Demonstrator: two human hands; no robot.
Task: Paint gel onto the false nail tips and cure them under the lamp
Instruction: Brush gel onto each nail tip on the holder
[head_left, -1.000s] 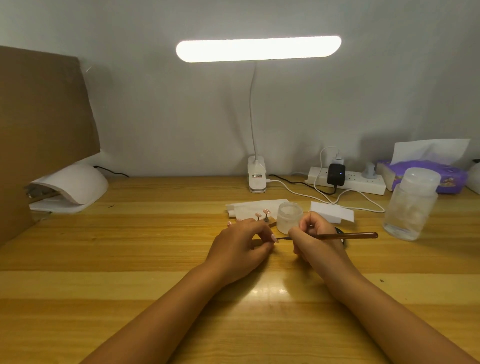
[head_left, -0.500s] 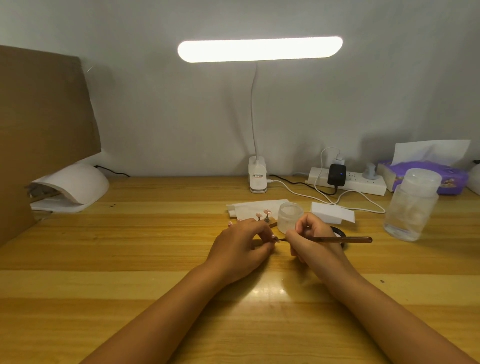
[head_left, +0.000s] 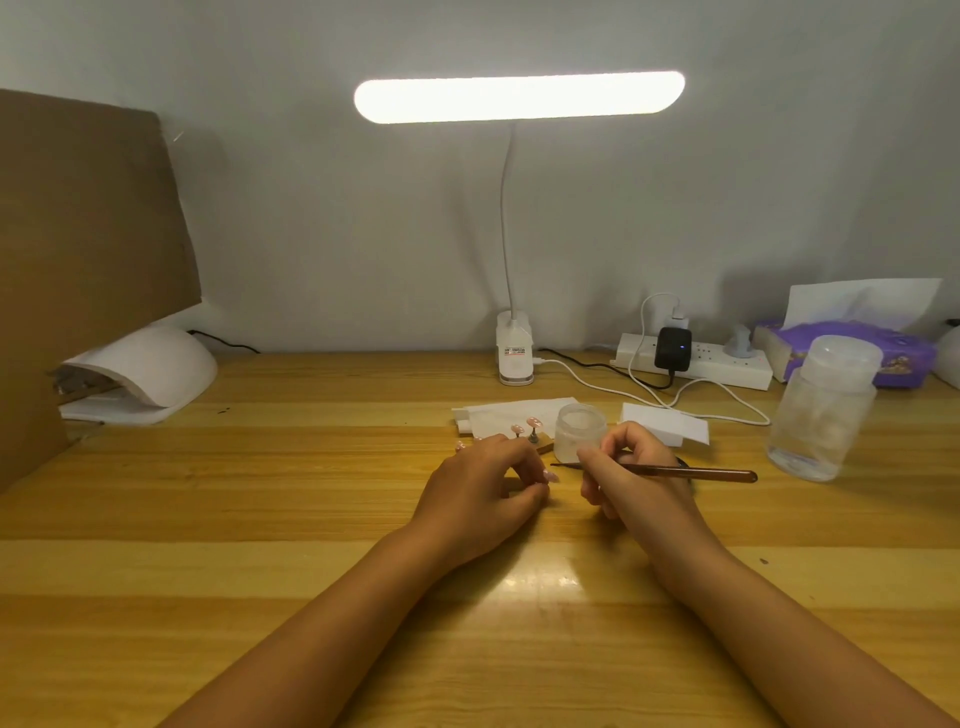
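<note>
The left hand (head_left: 483, 488) pinches a pink false nail tip (head_left: 551, 476) in a narrow grip, low over the bench (head_left: 260, 493). The right hand (head_left: 634, 478) grips the brush (head_left: 701, 472), whose long axis runs level across the view. Its bristle end points left at the tip, just beside it; contact cannot be told. The curing lamp (head_left: 150, 371) sits well apart, nearer the left hand.

Left hand (head_left: 483, 493) and right hand (head_left: 631, 480), two counted before one frosted jar (head_left: 579, 428), one brush (head_left: 691, 472) just before it, at least four nail tips (head_left: 534, 422) left of it, one bottle (head_left: 823, 415) right of it
</note>
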